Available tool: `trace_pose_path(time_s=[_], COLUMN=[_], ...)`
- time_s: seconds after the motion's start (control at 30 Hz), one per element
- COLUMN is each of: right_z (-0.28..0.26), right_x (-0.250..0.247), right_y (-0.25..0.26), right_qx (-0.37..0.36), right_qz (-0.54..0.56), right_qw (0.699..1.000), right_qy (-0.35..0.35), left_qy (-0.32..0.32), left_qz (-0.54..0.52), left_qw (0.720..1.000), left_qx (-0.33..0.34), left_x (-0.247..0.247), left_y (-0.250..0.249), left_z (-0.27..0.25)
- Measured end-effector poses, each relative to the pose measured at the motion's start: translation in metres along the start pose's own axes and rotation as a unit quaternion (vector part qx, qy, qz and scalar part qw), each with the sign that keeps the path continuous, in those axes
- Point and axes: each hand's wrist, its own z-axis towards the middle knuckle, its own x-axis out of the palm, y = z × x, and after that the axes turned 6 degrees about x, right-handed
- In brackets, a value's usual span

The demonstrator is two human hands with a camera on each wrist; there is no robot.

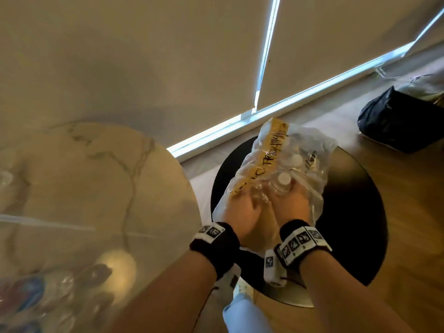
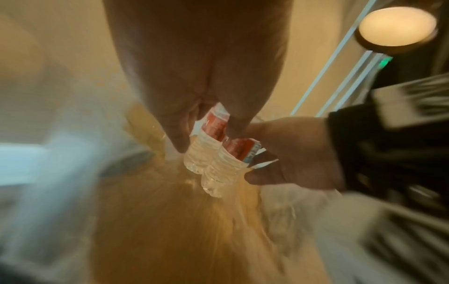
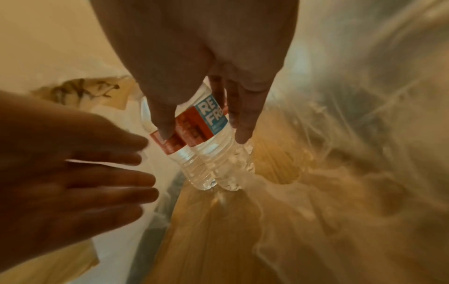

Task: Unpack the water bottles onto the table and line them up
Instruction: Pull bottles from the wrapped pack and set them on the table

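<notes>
A clear plastic-wrapped pack of water bottles (image 1: 283, 159) with a yellow strip lies on a round black stool (image 1: 348, 212). Both hands reach into its torn near end. My right hand (image 3: 204, 134) grips two bottles (image 3: 206, 153) with red and blue labels, thumb on one side and fingers on the other; a white cap (image 1: 284, 180) shows just past it. My left hand (image 3: 136, 169) is beside those bottles with its fingers straight and spread. In the left wrist view the bottles (image 2: 206, 155) hang between my left hand's fingers (image 2: 175, 134) and the right hand (image 2: 286, 153).
A round marble table (image 1: 84, 188) fills the left, its edge close to the stool. Blurred bottle shapes (image 1: 36, 296) lie at its near left. A black bag (image 1: 398, 118) sits on the wooden floor at the far right, below drawn window blinds.
</notes>
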Motion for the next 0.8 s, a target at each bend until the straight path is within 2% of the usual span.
trace_pose_path(time_s=[0.1,0.23,0.37,0.47,0.53,0.67,0.8], right_z=[0.002,-0.008,-0.020,-0.034,-0.049,-0.095,-0.160], right_x=[-0.003,0.005,0.000,-0.013,-0.025,-0.044,-0.042], right_y=[-0.011,-0.037,-0.046,-0.046,-0.040,-0.026,0.000], right_qx=[0.006,0.006,0.003,-0.002,-0.024,-0.060,-0.079], right_qz=[0.025,0.026,0.009,0.028,0.044,0.049,0.032], right_qw=[1.000,0.997,0.997,0.996,0.996,0.995,0.993], right_qy=[0.001,0.067,0.080,0.082,0.071,0.060,0.077], left_qy=[-0.015,0.031,0.008,-0.022,-0.063,-0.056,-0.064], left_qz=[-0.032,-0.124,-0.099,-0.057,-0.057,-0.157,-0.199], left_qw=[0.998,0.991,0.994,0.998,0.996,0.986,0.977], left_qx=[-0.058,-0.046,-0.038,-0.029,0.022,0.033,0.033], left_x=[0.014,0.038,0.042,0.032,0.016,-0.026,-0.074], left_y=[0.002,0.002,-0.003,-0.007,-0.015,-0.031,-0.023], left_z=[0.045,0.078,0.080,0.063,0.043,-0.012,-0.087])
